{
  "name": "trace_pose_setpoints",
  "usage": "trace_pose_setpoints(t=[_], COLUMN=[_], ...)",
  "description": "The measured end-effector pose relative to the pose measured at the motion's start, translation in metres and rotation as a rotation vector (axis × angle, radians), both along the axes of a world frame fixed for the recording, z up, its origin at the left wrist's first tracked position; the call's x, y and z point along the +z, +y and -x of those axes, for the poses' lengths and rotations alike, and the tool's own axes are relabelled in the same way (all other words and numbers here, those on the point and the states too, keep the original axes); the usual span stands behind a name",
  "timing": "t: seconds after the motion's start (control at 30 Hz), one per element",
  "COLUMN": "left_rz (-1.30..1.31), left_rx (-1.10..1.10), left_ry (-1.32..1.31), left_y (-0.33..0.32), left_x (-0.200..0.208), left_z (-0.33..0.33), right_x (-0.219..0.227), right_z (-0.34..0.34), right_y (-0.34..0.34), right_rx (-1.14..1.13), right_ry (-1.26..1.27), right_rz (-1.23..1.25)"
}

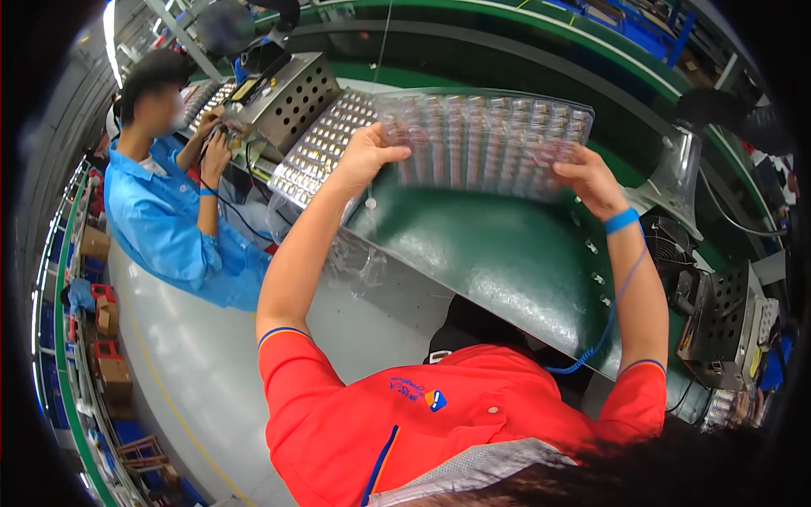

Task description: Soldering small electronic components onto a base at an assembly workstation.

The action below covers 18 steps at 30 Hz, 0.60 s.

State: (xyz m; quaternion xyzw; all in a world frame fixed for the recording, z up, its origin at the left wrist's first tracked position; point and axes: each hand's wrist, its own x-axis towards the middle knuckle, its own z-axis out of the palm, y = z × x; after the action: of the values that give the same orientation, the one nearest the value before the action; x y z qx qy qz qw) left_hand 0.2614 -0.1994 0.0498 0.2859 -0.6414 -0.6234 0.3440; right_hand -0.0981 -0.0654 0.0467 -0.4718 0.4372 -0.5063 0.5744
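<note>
A clear plastic blister tray (pixel 481 144) with rows of pockets is held up over the green work surface, tilted and slightly blurred. My left hand (pixel 372 154) grips its left end, thumb over the near face. At the opposite end my right hand (pixel 596 179) is closed on the tray edge, and a blue wrist strap with a coiled cord hangs from that wrist. Small parts seem to show through the pockets; whether they sit in this tray or beneath it I cannot tell. Just left of my left hand lies another tray (pixel 325 139) filled with rows of small metallic parts.
A green mat (pixel 473 245) covers the bench in front of me. Beyond the trays stands a perforated metal box (pixel 296 106); another (pixel 722 321) is at the right, near a clear funnel-shaped hood (pixel 676 182). To the left, a co-worker in blue (pixel 169 220) handles a small item.
</note>
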Motion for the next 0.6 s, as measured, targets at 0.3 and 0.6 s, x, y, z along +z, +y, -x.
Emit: trace_pose_setpoints(t=[0.3, 0.6], left_rz=[1.395, 1.685], left_rx=[-0.070, -0.252], left_ry=[-0.551, -0.890], left_y=[-0.008, -0.049], left_x=[-0.052, -0.044], left_z=[0.009, 0.030], right_x=[-0.056, -0.040], right_z=[0.015, -0.007], right_y=[-0.026, 0.018], right_rx=[-0.024, -0.070], right_ry=[1.025, 1.384], right_rz=[0.618, 0.489])
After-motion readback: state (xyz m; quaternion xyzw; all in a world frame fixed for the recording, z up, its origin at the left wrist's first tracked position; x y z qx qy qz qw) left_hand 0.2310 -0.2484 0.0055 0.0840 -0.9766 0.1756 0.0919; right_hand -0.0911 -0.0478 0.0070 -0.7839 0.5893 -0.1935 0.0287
